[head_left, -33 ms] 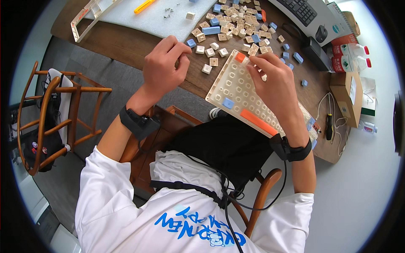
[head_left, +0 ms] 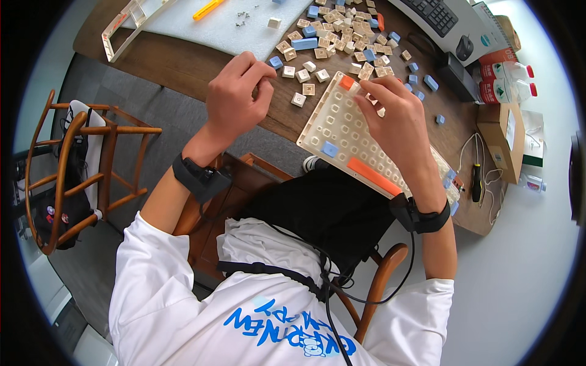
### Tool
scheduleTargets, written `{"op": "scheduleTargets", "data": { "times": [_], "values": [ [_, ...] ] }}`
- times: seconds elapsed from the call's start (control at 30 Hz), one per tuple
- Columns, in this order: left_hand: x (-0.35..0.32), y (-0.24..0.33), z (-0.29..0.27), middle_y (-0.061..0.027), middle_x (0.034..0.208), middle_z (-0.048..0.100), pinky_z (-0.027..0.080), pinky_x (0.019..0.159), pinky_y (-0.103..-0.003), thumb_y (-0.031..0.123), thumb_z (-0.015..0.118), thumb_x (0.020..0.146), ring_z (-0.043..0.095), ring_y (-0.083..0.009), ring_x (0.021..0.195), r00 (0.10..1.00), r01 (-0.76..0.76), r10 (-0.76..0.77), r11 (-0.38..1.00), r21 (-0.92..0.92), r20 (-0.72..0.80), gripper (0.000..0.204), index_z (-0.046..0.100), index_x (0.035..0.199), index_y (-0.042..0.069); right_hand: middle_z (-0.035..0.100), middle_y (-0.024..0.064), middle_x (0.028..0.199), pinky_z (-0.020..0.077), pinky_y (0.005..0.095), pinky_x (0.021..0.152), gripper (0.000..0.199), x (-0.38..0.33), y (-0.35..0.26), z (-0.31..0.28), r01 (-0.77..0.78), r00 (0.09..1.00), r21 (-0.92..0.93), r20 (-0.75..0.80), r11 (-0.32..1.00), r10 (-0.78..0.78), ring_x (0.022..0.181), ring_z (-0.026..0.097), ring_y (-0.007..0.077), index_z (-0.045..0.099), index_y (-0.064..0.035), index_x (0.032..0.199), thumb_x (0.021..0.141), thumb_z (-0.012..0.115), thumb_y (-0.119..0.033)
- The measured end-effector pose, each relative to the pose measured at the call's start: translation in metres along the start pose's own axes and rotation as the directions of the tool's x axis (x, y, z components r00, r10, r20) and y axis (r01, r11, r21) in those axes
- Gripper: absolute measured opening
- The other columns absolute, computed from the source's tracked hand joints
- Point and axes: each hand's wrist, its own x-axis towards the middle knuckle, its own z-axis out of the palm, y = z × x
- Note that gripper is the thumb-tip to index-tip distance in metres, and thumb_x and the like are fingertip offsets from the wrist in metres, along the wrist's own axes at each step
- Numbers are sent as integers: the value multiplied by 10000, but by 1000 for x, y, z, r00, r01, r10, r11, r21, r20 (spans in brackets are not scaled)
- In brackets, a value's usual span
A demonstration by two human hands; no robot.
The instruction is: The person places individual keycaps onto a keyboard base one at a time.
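Observation:
A cream keyboard base (head_left: 339, 122) with rows of square key positions lies slantwise at the table's front edge. An orange keycap (head_left: 347, 82) sits in its far left corner, a blue keycap (head_left: 329, 149) near its close edge, and a long orange keycap (head_left: 373, 175) beside that. My right hand (head_left: 397, 113) hovers over the far part of the base, thumb and fingers bent together; whatever is between the tips is hidden. Left of the base, my left hand (head_left: 240, 91) is held up with fingers curled and thumb against the forefinger. Its contents cannot be made out.
Loose cream keycaps (head_left: 332, 43) and several blue ones cover the table (head_left: 177, 67) beyond the base. A white foam sheet (head_left: 244, 43) bears a yellow-handled tool (head_left: 207, 9) and small screws. At right are a screwdriver (head_left: 476, 183), cable, cardboard box (head_left: 502, 137) and bottles (head_left: 506, 82).

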Motion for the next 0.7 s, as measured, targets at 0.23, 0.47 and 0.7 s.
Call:
{"op": "scheduleTargets", "data": {
  "times": [0.23,0.47,0.7],
  "values": [
    [0,-1,1,-89,795,574,483,587,-323,-89,608,820,588,-210,641,1000,8,-8,1000,-4,7,120,671,873,-1,659,121,912,549,389,697,184,-6,6,7,-49,997,50,-64,998,52,783,657,303,723,13,999,831,784,-30],
    [1,5,-1,-98,788,560,472,579,-322,-86,598,829,574,-217,637,1000,17,-17,1000,1,3,126,671,883,2,653,129,904,540,400,718,180,-9,11,15,5,993,18,-116,1000,-3,785,649,315,722,18,991,826,781,-26],
    [0,1,0,-61,789,572,502,604,-346,-17,648,820,602,-232,663,998,56,-56,998,13,2,84,683,859,48,669,122,912,544,390,721,182,-5,9,12,-78,995,46,-62,996,81,788,666,296,732,12,987,822,791,-37]
  ]
}}
